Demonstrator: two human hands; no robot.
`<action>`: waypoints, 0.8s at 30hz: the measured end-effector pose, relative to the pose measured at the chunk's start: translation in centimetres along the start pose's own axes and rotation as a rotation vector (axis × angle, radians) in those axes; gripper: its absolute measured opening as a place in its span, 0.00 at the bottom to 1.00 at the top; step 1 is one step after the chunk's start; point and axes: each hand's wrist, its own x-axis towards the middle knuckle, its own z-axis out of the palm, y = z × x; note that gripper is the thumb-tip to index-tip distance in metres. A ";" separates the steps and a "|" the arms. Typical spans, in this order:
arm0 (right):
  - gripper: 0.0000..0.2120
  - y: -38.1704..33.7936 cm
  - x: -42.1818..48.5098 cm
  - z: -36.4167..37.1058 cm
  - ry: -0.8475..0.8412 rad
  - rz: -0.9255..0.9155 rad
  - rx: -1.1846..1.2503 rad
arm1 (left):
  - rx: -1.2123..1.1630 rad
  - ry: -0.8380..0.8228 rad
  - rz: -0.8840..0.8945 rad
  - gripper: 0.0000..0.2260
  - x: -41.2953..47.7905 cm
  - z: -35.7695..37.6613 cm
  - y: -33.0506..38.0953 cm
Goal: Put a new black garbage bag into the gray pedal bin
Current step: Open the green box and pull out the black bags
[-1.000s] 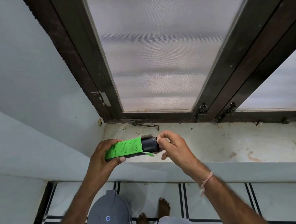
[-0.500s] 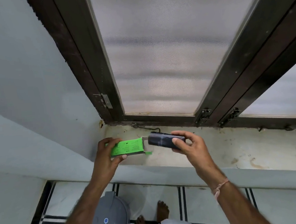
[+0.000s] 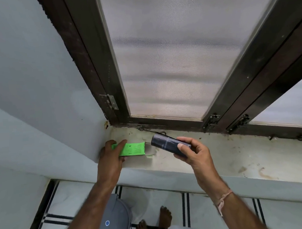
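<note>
Grips with the left hand (image 3: pixel 112 158) a flat bright-green cardboard box (image 3: pixel 134 149) by its left end, fingers curled over the far edge and thumb at the near edge, low over the left corner of a stained pale stone window sill (image 3: pixel 238 154). Contact between box and sill: not clear from this angle. Right end of the box open, one small green flap hanging toward the sill.

Pinches with the right hand (image 3: pixel 194 152) a tight black roll of plastic garbage bags (image 3: pixel 163 142), thumb pressed across its near end and fingers wrapped beneath. Holds the roll tilted, far end aimed up and left, fully out of the box and just beside its open end with a narrow gap between (faint pale print along the roll, too blurred to read). Wears a pinkish thread band (image 3: pixel 223 198) on the right wrist.

Stands on white floor tiles (image 3: pixel 202 216) with dark double stripes, bare feet (image 3: pixel 165 218) near the bottom edge. Just left of the feet, under the left forearm: the round gray plastic pedal bin (image 3: pixel 116 220), seen from above, lid down, a small blue badge on top, apart from both hands.

Beyond the sill: a dark brown wooden window frame (image 3: pixel 93 64) around a pale mesh screen (image 3: pixel 174 50), a small metal hinge (image 3: pixel 111 102) on its left post.
</note>
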 end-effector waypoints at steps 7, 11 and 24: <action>0.10 0.8 0.1 2.6 -0.080 -0.003 -0.019 | 0.178 -0.010 0.013 0.44 -1.0 -0.7 2.3; 0.11 1.0 -0.4 3.6 -0.109 -0.016 -0.013 | 0.046 0.317 -0.006 0.32 -3.8 -1.3 5.2; 0.11 0.5 -5.7 7.1 -0.161 0.017 -0.069 | -1.402 -0.148 -0.409 0.18 -7.7 -3.5 10.6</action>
